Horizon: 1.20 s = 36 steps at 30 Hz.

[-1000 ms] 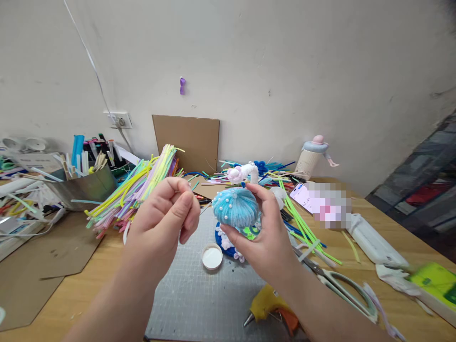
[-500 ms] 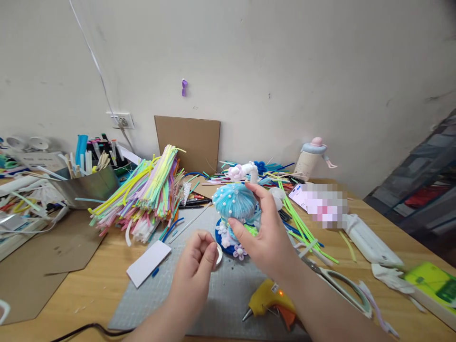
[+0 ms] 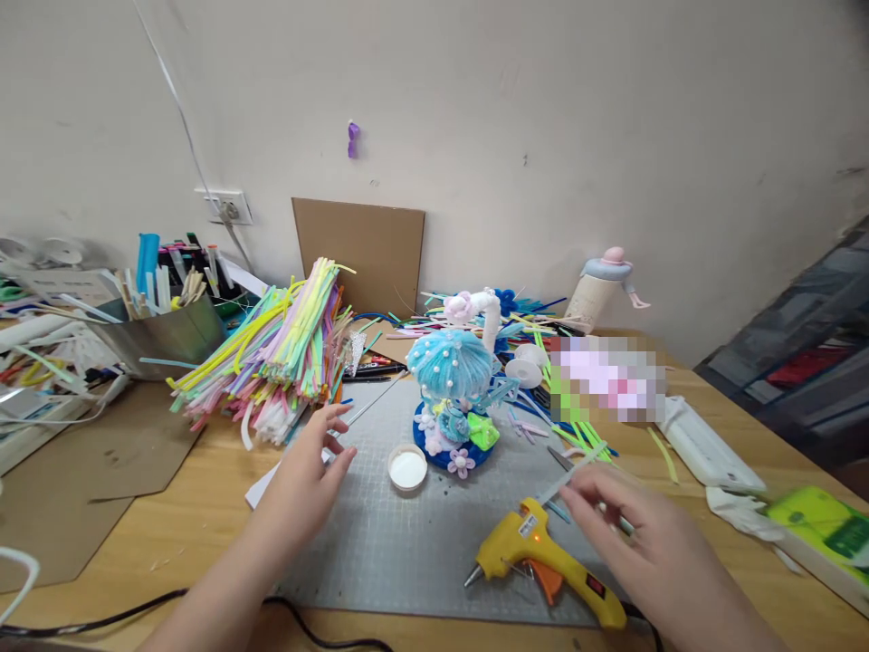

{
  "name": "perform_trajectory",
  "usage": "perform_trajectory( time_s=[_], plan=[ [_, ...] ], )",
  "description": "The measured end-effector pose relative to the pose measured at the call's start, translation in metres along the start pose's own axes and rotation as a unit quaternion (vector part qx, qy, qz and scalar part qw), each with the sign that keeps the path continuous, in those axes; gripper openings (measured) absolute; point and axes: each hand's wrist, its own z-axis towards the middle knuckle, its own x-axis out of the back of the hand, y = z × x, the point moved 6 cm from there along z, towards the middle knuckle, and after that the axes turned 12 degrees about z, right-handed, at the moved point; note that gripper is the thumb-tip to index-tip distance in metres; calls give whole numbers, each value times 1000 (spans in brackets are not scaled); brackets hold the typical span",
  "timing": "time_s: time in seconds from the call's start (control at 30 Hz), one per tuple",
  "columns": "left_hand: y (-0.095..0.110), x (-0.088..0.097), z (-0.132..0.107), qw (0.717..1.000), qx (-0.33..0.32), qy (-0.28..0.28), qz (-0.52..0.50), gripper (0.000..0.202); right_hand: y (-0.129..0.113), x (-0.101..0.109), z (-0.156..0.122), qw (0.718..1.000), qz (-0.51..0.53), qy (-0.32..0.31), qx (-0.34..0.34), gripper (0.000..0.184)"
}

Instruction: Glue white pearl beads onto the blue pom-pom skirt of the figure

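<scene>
A fuzzy blue mushroom-shaped craft [image 3: 448, 367] dotted with white pearls stands by itself on a blue base with small flowers, at the back of the grey cutting mat [image 3: 407, 552]. My left hand [image 3: 305, 480] hovers over the mat's left edge with fingers spread and empty, above a white card. A small white lid [image 3: 407, 469] lies between it and the craft. My right hand [image 3: 638, 534] is low at the right with fingers loosely stretched, just right of the yellow glue gun [image 3: 536, 552], holding nothing.
A big heap of coloured pipe cleaners [image 3: 272, 362] lies left of the mat. Behind it a metal tin [image 3: 163, 340] holds pens. Cardboard [image 3: 359, 254] leans on the wall. A white block [image 3: 706, 444] and green box [image 3: 821, 534] sit at the right. A black cable [image 3: 326, 625] crosses the front edge.
My right hand let go of the blue craft and dropped toward the glue gun. My left hand opened from a pinch and moved left of the white lid.
</scene>
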Motion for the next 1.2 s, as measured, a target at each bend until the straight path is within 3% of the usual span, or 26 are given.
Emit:
perform_trajectory(
  time_s=[0.1,0.23,0.37,0.63,0.83,1.03,1.1,1.2],
  plan=[
    [17,-15,8,990,-66,-85,96,26,25,-23,-17,983,-37,-146,-105,29],
    [42,-36,20,970,-137,-137,146,18,29,-41,-26,975,-17,-196,-101,18],
    [50,-50,31,948,-162,-155,226,19,39,-45,-30,976,2,-190,-111,26],
    [51,-68,34,907,-128,-209,341,13,42,-41,-32,982,47,-167,-73,28],
    [65,-70,28,891,-138,-240,360,28,38,-39,-32,991,41,-126,-30,28],
    [63,-63,30,913,-131,-216,320,20,29,-30,-32,995,69,-75,-10,29],
    [60,-58,33,931,-121,-197,282,7,24,-25,-30,994,91,-60,-27,25],
    [58,-46,32,961,-100,-174,192,16,24,-18,-31,982,168,-28,-86,22]
  ],
)
